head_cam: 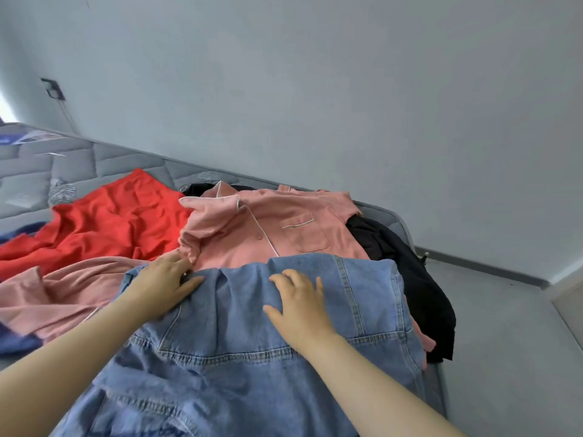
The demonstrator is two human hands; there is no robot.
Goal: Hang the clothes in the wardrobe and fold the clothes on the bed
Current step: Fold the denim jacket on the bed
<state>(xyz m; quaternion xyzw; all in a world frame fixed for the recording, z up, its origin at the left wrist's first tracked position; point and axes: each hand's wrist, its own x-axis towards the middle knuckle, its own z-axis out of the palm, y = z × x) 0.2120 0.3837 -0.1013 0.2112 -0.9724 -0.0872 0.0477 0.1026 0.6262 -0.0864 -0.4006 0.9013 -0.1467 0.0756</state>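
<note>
A blue denim jacket (239,348) lies spread over the pile of clothes on the bed, nearest to me. My left hand (164,282) rests flat on its upper left part, fingers straight. My right hand (299,298) presses flat on its upper middle, fingers spread. Beyond the jacket lies a pink pyjama shirt (268,228) with white piping and a chest pocket. A red garment (104,222) is crumpled to the left of it. A second pink piece (60,294) lies at the left, under my left forearm.
A black garment (407,279) hangs over the bed's right edge. The grey quilted mattress (72,165) runs along the grey wall. Dark blue cloth (15,342) shows at the far left. A wall socket (53,88) sits at upper left. Grey floor (504,326) lies to the right.
</note>
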